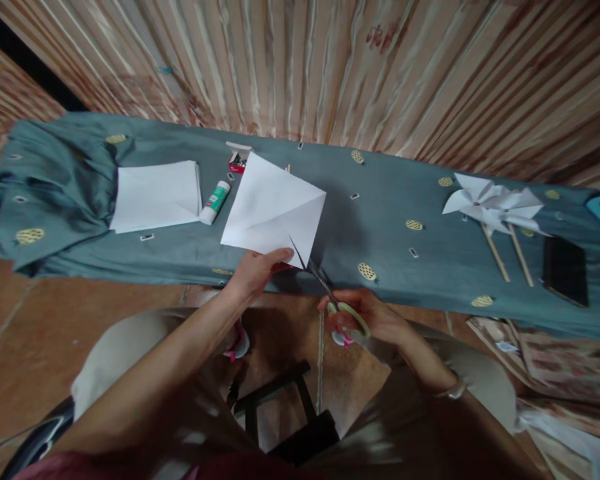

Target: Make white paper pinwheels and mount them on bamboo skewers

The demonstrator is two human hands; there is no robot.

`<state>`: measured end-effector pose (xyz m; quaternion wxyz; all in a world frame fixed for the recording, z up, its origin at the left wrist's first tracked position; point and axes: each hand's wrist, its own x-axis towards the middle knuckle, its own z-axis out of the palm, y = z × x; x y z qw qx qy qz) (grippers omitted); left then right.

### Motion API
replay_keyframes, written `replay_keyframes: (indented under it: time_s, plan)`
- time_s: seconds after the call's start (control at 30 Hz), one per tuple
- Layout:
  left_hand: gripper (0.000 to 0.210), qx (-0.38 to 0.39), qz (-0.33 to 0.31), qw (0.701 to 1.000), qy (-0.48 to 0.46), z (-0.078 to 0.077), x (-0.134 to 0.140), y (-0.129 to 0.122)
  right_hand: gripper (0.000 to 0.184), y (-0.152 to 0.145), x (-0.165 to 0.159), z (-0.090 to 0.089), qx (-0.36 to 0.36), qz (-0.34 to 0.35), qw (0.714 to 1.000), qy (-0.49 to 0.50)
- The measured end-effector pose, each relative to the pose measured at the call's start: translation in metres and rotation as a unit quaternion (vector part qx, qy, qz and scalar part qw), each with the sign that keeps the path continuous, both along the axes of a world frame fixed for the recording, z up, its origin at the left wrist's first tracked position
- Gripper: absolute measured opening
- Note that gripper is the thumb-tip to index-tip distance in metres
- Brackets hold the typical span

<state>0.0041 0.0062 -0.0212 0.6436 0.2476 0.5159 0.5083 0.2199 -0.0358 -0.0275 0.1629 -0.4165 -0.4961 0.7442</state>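
at the near edge of the counter [390, 247], gripping scissors [332, 298] by yellow-green handles in the right hand [363, 313], with one dark blade across the near corner of a square sheet of white paper [275, 207]. pinching that sheet by its near edge in the left hand [254, 272], thumb on top, fingers partly hidden beneath. can see a crease running to its right-hand corner, cannot tell about contact with the cloth [330, 160] below. to the right, on that blue-green pineapple-print cloth, can make out a dark phone-like slab [565, 270] lying flat, near the wooden sticks [495, 253] of two overlapping white paper pinwheels [473, 198]. left of the sheet, can see a green and white glue stick [215, 202] lying on a slant, just beside a stack of white paper [156, 197]. farther back, can spot an opened red box [239, 167] of small metal pieces, beside the sheet's far corner, and beyond the counter, folds of brown striped curtain [290, 73]
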Motion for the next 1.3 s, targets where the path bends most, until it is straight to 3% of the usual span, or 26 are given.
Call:
replay_keyframes:
  time_s: [0.1,0.2,0.33,0.5,0.63,0.77,0.97,1.13,1.3]
  plan:
    - [0.029,0.013,0.002,1.000,-0.005,-0.002,-0.003,0.000,0.055,0.004,0.014,0.004,0.021,-0.008,1.000,0.005]
    - [0.028,0.025,-0.024,0.999,0.015,-0.004,-0.004,-0.003,0.059,0.008,0.020,0.007,0.072,-0.088,0.994,0.004]
    - [0.031,0.063,-0.076,0.993,0.065,-0.003,-0.004,-0.007,0.057,0.013,0.014,0.006,0.112,-0.234,0.966,-0.026]
    - [0.022,0.075,-0.124,0.983,0.117,0.001,-0.003,-0.012,0.055,0.021,0.008,0.000,0.124,-0.334,0.934,-0.030]
    - [0.016,0.090,-0.158,0.972,0.146,0.003,-0.004,-0.020,0.051,0.027,0.016,-0.007,0.189,-0.401,0.892,-0.088]
    - [0.017,0.124,-0.212,0.952,0.185,0.006,-0.004,-0.028,0.053,0.035,0.023,-0.012,0.232,-0.398,0.879,-0.121]
    - [0.011,0.162,-0.239,0.935,0.203,0.015,0.004,-0.035,0.051,0.046,0.014,-0.007,0.188,-0.333,0.923,-0.036]
    - [0.009,0.141,-0.242,0.943,0.181,0.013,0.004,-0.034,0.046,0.045,0.009,-0.001,0.134,-0.332,0.934,0.022]
    - [0.011,0.102,-0.193,0.969,0.115,0.006,0.000,-0.027,0.043,0.043,0.009,0.004,0.134,-0.340,0.930,0.027]
